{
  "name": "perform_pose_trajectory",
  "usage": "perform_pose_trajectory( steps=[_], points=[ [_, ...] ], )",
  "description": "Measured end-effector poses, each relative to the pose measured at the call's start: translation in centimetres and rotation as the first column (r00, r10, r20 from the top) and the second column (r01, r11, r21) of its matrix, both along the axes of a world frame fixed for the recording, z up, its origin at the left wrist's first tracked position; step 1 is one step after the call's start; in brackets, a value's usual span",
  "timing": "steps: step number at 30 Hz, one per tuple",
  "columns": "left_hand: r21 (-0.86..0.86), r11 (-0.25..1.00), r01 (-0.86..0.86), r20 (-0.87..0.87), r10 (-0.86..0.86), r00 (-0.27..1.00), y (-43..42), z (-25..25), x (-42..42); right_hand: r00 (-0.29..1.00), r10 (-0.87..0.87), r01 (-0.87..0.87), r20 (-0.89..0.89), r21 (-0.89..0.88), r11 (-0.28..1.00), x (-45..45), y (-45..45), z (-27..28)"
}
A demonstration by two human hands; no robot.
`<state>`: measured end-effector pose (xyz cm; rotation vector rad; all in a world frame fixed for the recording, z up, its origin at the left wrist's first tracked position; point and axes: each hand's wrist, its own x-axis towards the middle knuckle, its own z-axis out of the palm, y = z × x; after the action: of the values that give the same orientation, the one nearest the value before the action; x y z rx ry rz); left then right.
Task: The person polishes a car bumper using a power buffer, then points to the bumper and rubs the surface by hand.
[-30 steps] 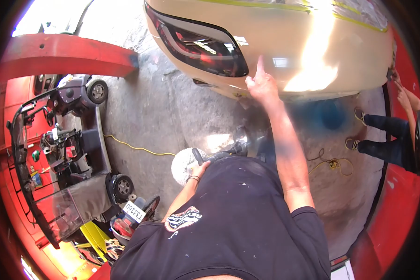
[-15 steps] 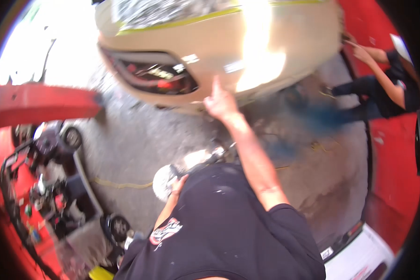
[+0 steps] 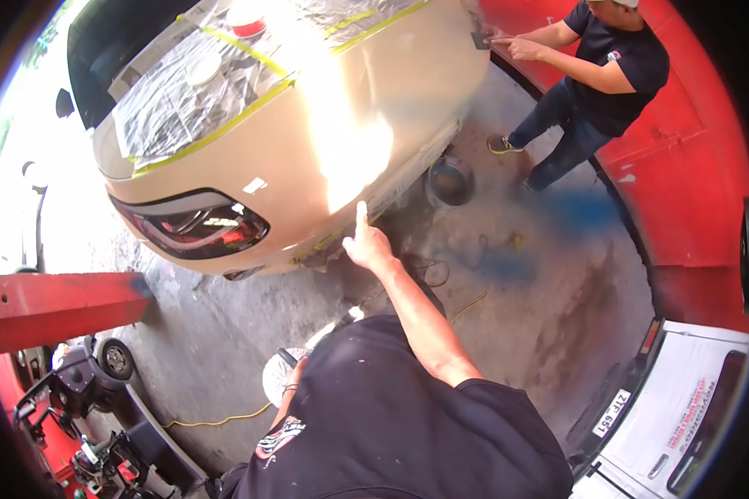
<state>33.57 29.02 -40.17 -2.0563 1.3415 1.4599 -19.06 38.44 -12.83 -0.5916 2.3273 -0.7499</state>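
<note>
My right hand (image 3: 369, 245) points with its index finger stretched out at the lower edge of a glossy beige car body (image 3: 283, 200). Nothing is in that hand, and I cannot tell whether the fingertip touches the paint. A dark, red-tinted lamp (image 3: 187, 224) is set in the car left of it. Low at my side, my left hand (image 3: 295, 378) is closed on a polisher with a round white fluffy pad (image 3: 275, 378). My black shirt hides part of the tool and most of that hand.
Masking film (image 3: 187, 96) edged with yellow tape covers the car's upper part. A co-worker (image 3: 612, 75) stands at its far right. A dark round object (image 3: 450, 180) lies beneath the car's edge. Around me are a red beam (image 3: 58, 308), a yellow cord (image 3: 216, 422) and a white vehicle (image 3: 682, 399).
My view has shifted, so the car sits lower and further left, with more masking film and the co-worker showing. My pointing right hand is now by the car's lower edge.
</note>
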Motion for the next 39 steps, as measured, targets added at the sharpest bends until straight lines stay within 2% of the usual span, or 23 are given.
perform_pose_trajectory(
  steps=[2, 3, 5, 6, 8, 9, 11, 13, 15, 16, 17, 19, 20, 23, 25, 27, 29, 32, 37, 38, 39],
  points=[
    [0.002, 0.987, 0.158, 0.022, -0.158, 0.987, -0.2, 0.6, -1.2, 0.996, -0.083, 0.083, 0.013, -0.020, 0.996, -2.3, 1.3, 0.4],
    [0.001, 0.985, 0.174, 0.024, -0.174, 0.984, 0.0, 0.8, -2.2, 0.996, -0.086, 0.086, 0.007, -0.029, 0.996, -3.5, 1.8, -0.7],
    [-0.008, 0.987, 0.164, 0.018, -0.163, 0.986, 0.4, 1.4, -4.3, 0.983, -0.144, 0.120, -0.115, -0.189, 0.975, -5.8, 2.9, -2.0],
    [-0.016, 0.989, 0.150, 0.017, -0.149, 0.989, 0.8, 1.6, -5.4, 0.983, -0.145, 0.122, -0.111, -0.198, 0.973, -7.5, 3.6, -2.0],
    [-0.035, 0.993, 0.117, 0.014, -0.117, 0.993, 2.1, 2.3, -8.0, 0.978, -0.185, 0.196, 0.099, -0.106, 0.975, -11.3, 6.3, -1.6],
    [-0.049, 0.994, 0.098, 0.015, -0.097, 0.995, 3.0, 2.5, -9.3, 0.977, -0.180, 0.192, 0.112, -0.112, 0.975, -13.3, 7.6, -1.6],
    [-0.085, 0.996, 0.042, 0.005, -0.042, 0.999, 5.2, 3.0, -12.3, 0.950, -0.286, 0.297, 0.125, -0.088, 0.951, -18.2, 10.5, -2.4],
    [-0.136, 0.990, -0.040, -0.036, 0.035, 0.999, 8.0, 3.8, -16.4, 0.948, -0.309, 0.317, 0.076, -0.160, 0.935, -23.2, 14.2, -5.8],
    [-0.190, 0.967, -0.171, -0.125, 0.149, 0.981, 12.1, 5.9, -20.8, 0.933, -0.332, 0.349, 0.135, -0.134, 0.927, -28.5, 18.6, -7.9],
    [-0.243, 0.966, -0.086, 0.040, 0.098, 0.994, 13.8, 7.3, -22.8, 0.931, -0.338, 0.354, 0.136, -0.123, 0.927, -30.9, 20.6, -8.6],
    [-0.267, 0.962, -0.064, 0.099, 0.093, 0.991, 15.8, 10.0, -25.7, 0.922, -0.322, 0.356, 0.213, -0.144, 0.923, -33.2, 22.9, -7.7],
    [-0.307, 0.952, -0.020, 0.216, 0.090, 0.972, 20.2, 17.1, -32.7, 0.922, -0.311, 0.355, 0.232, -0.183, 0.917, -37.8, 26.2, -9.8],
    [-0.311, 0.950, 0.026, 0.236, 0.051, 0.970, 21.3, 18.3, -34.4, 0.933, -0.333, 0.354, 0.140, -0.174, 0.919, -40.0, 27.2, -11.5],
    [-0.315, 0.948, 0.046, 0.226, 0.028, 0.974, 24.1, 18.2, -35.5, 0.953, -0.276, 0.300, 0.124, -0.262, 0.917, -48.1, 29.7, -8.7],
    [-0.303, 0.949, 0.081, 0.262, 0.001, 0.965, 25.5, 19.3, -36.7, 0.965, -0.243, 0.259, 0.094, -0.256, 0.931, -53.1, 29.8, -5.7],
    [-0.309, 0.946, 0.095, 0.246, -0.017, 0.969, 26.6, 20.0, -37.8, 0.969, -0.213, 0.244, 0.124, -0.360, 0.901, -57.1, 29.5, -2.8],
    [-0.326, 0.942, 0.079, 0.222, -0.005, 0.975, 27.6, 20.5, -38.1, 0.972, -0.194, 0.231, 0.137, -0.370, 0.900, -60.6, 28.3, -1.3],
    [-0.308, 0.942, 0.134, 0.190, -0.077, 0.979, 29.0, 21.8, -38.9, 0.976, -0.175, 0.213, 0.131, -0.384, 0.898, -64.7, 27.1, 1.5],
    [-0.340, 0.940, 0.041, 0.161, 0.015, 0.987, 29.5, 21.0, -36.6, 0.974, -0.188, 0.226, 0.127, -0.463, 0.857, -70.4, 24.9, 0.8],
    [-0.348, 0.925, 0.155, 0.312, -0.042, 0.949, 30.0, 22.7, -38.0, 0.965, -0.198, 0.260, 0.174, -0.500, 0.826, -71.8, 24.3, -0.4],
    [-0.344, 0.928, 0.144, 0.333, -0.023, 0.943, 29.9, 21.1, -36.5, 0.955, -0.200, 0.290, 0.221, -0.532, 0.796, -71.6, 24.7, 1.4]
  ],
)
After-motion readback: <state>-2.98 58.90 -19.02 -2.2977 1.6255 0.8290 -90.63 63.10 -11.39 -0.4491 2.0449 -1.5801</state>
